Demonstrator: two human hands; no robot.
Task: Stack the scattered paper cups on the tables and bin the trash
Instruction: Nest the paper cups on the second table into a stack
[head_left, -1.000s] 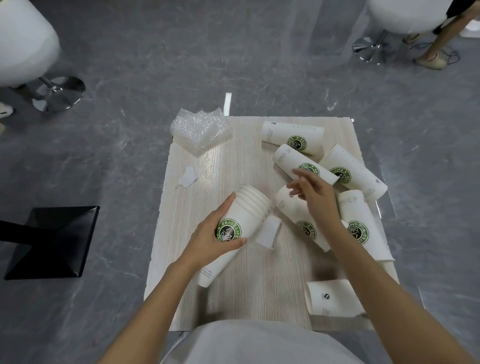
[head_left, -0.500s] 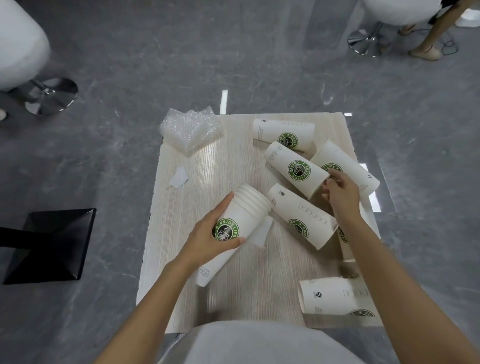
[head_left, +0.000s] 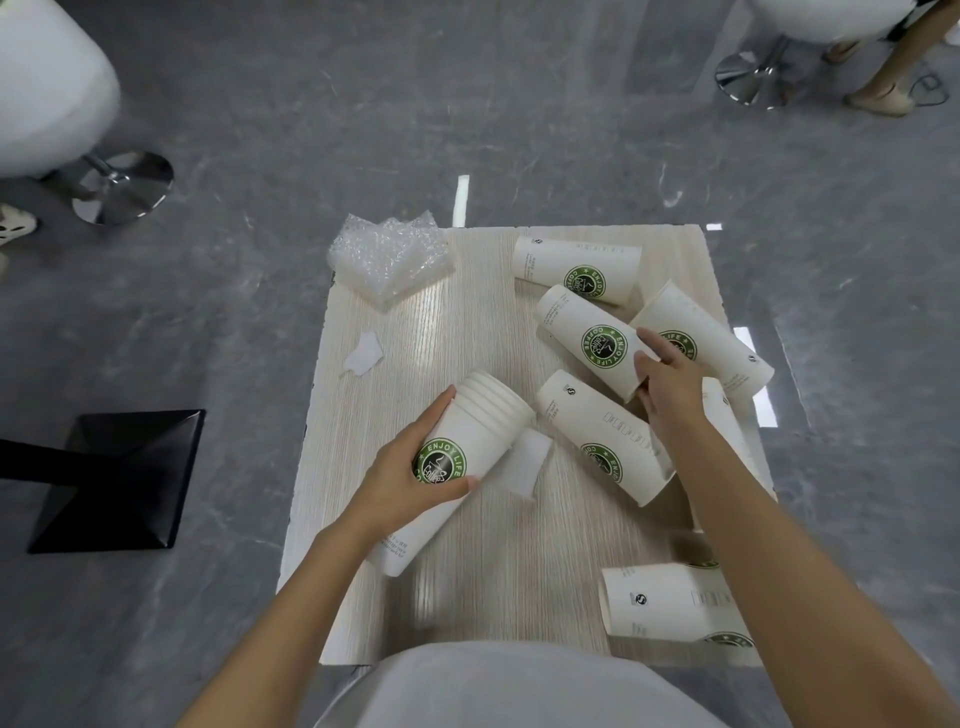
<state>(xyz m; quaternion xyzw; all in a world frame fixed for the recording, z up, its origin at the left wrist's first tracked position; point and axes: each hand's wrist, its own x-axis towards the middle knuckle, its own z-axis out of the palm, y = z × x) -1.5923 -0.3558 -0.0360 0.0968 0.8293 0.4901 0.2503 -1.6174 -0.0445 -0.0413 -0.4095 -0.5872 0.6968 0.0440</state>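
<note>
Pinched only by its thin rim, the lying cup (head_left: 587, 332) could crumple or slip from the right hand (head_left: 670, 387), knocking the neighbouring cup (head_left: 719, 345) off the surface (head_left: 467, 582). Its long axis runs leftward from that hand, base farthest. The left hand (head_left: 405, 488) grips the tilted stack (head_left: 480, 418), mouths facing the right hand.

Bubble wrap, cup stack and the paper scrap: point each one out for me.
bubble wrap (head_left: 389, 262), head view, its crumpled middle.
cup stack (head_left: 479, 430), head view, outer cup's side.
paper scrap (head_left: 363, 354), head view, its middle.
</note>
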